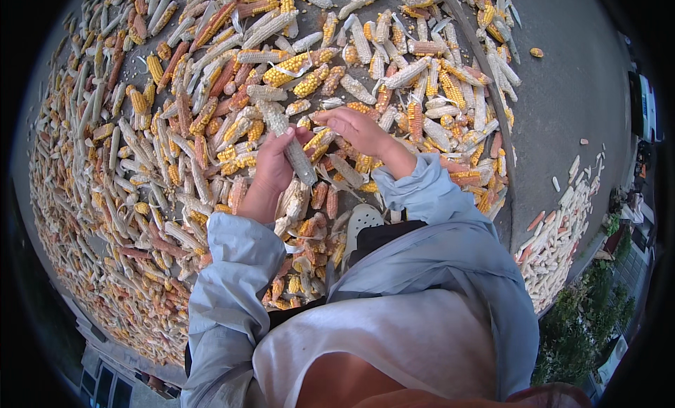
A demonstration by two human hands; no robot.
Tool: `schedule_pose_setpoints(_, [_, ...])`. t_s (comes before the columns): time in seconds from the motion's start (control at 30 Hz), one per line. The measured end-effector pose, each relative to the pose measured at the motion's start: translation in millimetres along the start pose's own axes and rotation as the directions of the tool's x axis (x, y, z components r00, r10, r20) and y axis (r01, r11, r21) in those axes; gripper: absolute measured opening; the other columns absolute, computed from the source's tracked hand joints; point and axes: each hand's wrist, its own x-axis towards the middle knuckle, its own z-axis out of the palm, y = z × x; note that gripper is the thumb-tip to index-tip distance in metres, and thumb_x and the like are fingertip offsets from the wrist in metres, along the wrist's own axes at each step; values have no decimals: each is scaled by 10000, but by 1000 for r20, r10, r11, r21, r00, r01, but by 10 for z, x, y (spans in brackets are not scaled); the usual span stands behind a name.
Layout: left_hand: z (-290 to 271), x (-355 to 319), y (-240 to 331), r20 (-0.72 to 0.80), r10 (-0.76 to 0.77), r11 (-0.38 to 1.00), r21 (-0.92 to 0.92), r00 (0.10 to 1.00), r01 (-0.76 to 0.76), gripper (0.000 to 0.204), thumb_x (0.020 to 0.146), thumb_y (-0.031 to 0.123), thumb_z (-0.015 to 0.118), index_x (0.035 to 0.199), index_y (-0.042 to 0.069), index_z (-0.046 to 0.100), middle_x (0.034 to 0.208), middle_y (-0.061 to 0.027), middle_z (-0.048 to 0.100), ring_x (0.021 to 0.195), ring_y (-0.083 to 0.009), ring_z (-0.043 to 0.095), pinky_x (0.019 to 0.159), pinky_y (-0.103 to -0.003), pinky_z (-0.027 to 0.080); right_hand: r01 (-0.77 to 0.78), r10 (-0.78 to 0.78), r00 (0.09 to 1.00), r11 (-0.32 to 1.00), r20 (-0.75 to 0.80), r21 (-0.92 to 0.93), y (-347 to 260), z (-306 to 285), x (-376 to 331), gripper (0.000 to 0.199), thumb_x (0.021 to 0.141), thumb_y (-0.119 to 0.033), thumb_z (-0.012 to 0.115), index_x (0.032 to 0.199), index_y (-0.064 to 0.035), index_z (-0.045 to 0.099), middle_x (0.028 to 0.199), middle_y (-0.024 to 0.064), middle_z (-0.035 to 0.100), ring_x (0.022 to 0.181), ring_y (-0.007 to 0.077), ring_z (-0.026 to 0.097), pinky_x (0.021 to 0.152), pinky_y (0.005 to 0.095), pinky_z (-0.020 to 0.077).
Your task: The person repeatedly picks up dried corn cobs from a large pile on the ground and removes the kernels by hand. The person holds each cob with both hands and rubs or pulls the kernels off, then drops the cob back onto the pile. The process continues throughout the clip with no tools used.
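My left hand (273,170) is closed around a long, greyish corn cob (300,162), mostly bare of kernels, which slants from upper left to lower right. My right hand (357,132) is just to the right of it, fingers stretched toward the cob and apart from it, with nothing visible in them. Below the right hand's fingers lies a yellow corn cob (321,140), partly hidden. Around both hands spread many loose cobs, some with yellow kernels such as this plump corn cob (311,81), others pale or reddish.
A long dark strip (479,46) edges the cobs on the right, with grey pavement (562,77) beyond. A pile of pale, stripped cobs (555,257) lies at the right. My light clog (363,218) stands among the cobs. Green plants (580,330) grow at lower right.
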Motion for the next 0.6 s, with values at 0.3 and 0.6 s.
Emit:
schedule_pose_setpoints(0.3, [-57, -189, -63, -125, -94, 995, 13, 988, 96, 130, 858, 184, 556, 912, 71, 520, 700, -44, 543, 544, -157, 540, 473, -305, 476, -346, 100, 928, 593, -360, -727, 905, -1048, 98, 390, 707, -166, 678, 1077, -139, 557, 1110, 51, 551, 1138, 298, 427, 1013, 561, 227])
schedule_pose_setpoints(0.6, [-252, -227, 8, -109, -48, 998, -35, 993, 45, 193, 850, 207, 575, 944, 41, 542, 786, -76, 579, 647, -181, 588, 540, -321, 511, -136, 365, 929, 199, 55, 971, 455, -580, 384, 395, 945, -357, 423, 1100, 0, 493, 888, 89, 579, 709, 164, 583, 587, 290, 517])
